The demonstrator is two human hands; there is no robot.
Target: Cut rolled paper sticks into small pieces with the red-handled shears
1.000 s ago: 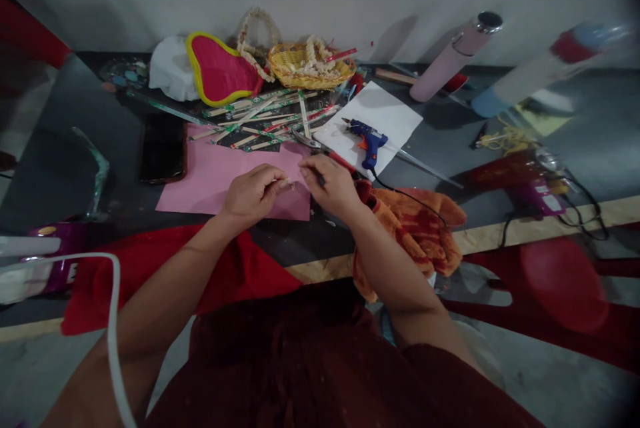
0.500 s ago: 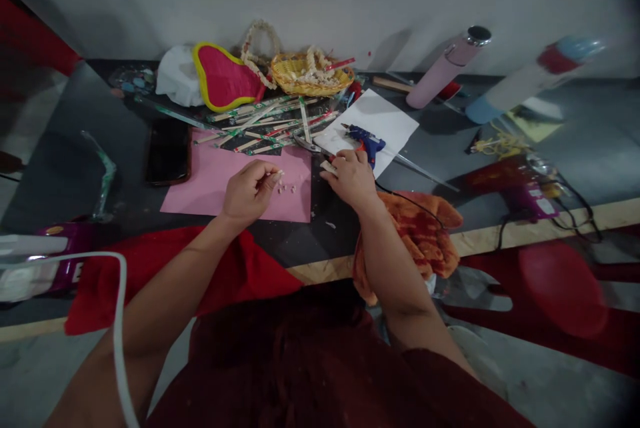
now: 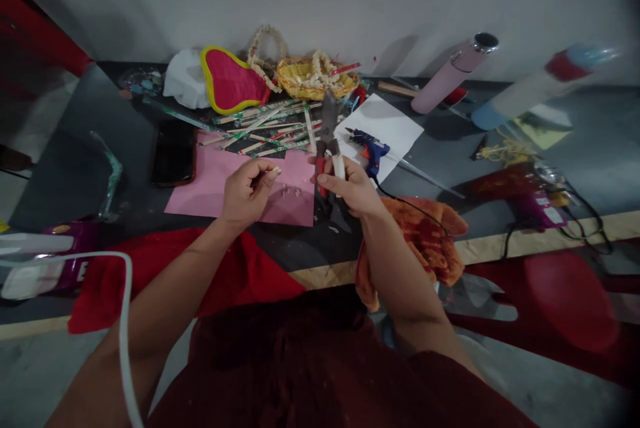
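From the head view, we have our right hand (image 3: 353, 185) curled around the pliers (image 3: 329, 123), their tip pointing away from us; our left hand (image 3: 247, 193) pinches a small pale piece (image 3: 276, 171) above the pink paper (image 3: 213, 178), where small bits (image 3: 290, 192) lie; the glue gun (image 3: 373, 149) rests on white paper (image 3: 376, 113) near our right hand.

a plain grey wall (image 3: 310, 1) stands directly behind the dark surface (image 3: 70, 168), with soft shadows falling on it. a pale edge (image 3: 325, 275) runs along the front of the surface. a red chair (image 3: 570, 301) is off the surface's front right; something red (image 3: 45, 28), partly cut off, lies past its left end. grey floor (image 3: 30, 361) shows below the surface. the light is dim.
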